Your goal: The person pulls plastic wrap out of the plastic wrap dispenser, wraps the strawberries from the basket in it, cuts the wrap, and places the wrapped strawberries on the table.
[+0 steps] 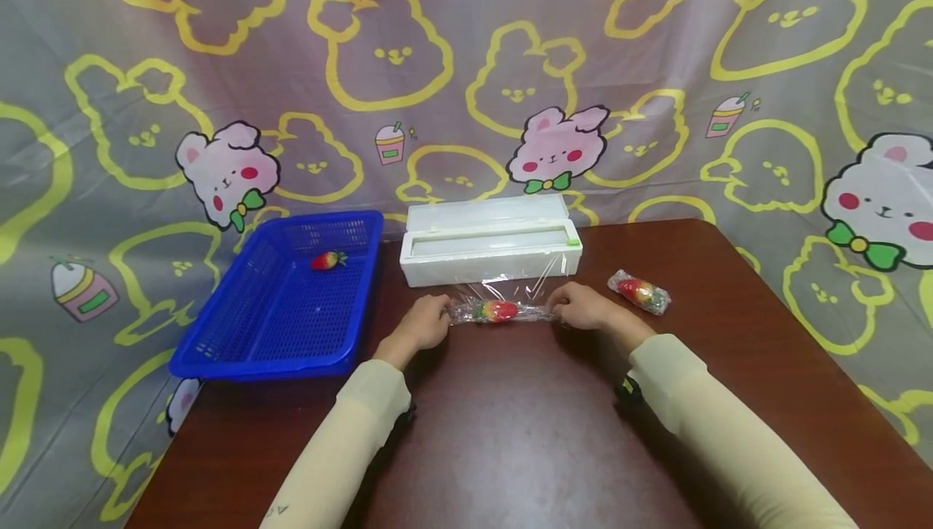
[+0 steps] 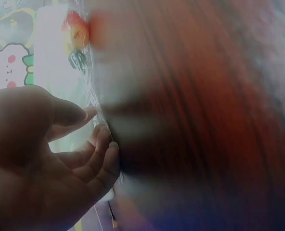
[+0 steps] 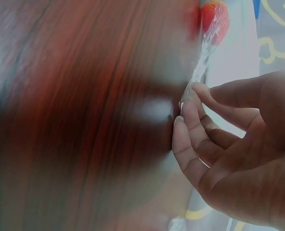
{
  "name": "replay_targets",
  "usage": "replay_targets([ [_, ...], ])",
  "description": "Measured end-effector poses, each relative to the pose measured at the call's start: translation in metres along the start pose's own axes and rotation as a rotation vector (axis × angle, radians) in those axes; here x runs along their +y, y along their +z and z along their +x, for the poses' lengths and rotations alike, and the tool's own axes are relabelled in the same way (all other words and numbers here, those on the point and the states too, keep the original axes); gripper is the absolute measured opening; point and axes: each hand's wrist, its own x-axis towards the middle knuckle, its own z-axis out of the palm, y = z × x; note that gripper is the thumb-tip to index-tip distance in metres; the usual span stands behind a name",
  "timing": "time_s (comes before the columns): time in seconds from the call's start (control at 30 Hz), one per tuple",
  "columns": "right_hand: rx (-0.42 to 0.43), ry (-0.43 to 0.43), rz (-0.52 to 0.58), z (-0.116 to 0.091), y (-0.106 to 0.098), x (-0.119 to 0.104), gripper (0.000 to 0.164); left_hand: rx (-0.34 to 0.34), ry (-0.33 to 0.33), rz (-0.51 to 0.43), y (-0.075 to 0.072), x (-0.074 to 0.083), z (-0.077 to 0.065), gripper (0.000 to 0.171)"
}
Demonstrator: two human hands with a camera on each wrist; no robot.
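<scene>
A red and yellow strawberry with green leaves (image 1: 500,311) lies wrapped in clear plastic film (image 1: 535,313) on the table. With thumb and fingertips my left hand (image 1: 426,320) pinches the film's left end. The right hand (image 1: 581,305) pinches the film at the other end, as the right wrist view shows with the fingers (image 3: 193,132) low against the tabletop. Behind the strawberry the film stretches up to a white film dispenser box (image 1: 492,266), its lid raised. In the left wrist view the strawberry (image 2: 76,36) appears beyond the thumb.
A blue plastic basket (image 1: 273,365) stands at the left, with one strawberry (image 1: 328,261) inside. Another film-wrapped strawberry (image 1: 641,292) lies to the right of the right hand. The brown table (image 1: 510,432) backs onto a patterned curtain (image 1: 452,51).
</scene>
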Motion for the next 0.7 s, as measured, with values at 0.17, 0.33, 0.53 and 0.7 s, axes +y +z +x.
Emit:
replay_targets([
  [0.17, -0.008, 0.003, 0.058, -0.005, -0.004, 0.008, 0.025, 0.004, -0.072, -0.002, -0.004, -0.003, -0.005, 0.023],
  [0.33, -0.021, 0.001, 0.096, -0.011, -0.008, 0.012, 0.025, 0.013, -0.130, -0.010, -0.006, -0.002, -0.011, 0.021],
  [0.53, -0.002, 0.015, 0.097, -0.020, -0.013, 0.016, 0.025, 0.027, -0.184, 0.014, -0.009, 0.000, -0.019, 0.020],
  [0.7, 0.016, 0.009, 0.114, -0.025, -0.016, 0.022, 0.024, 0.033, -0.225, 0.045, -0.012, -0.002, -0.024, 0.023],
])
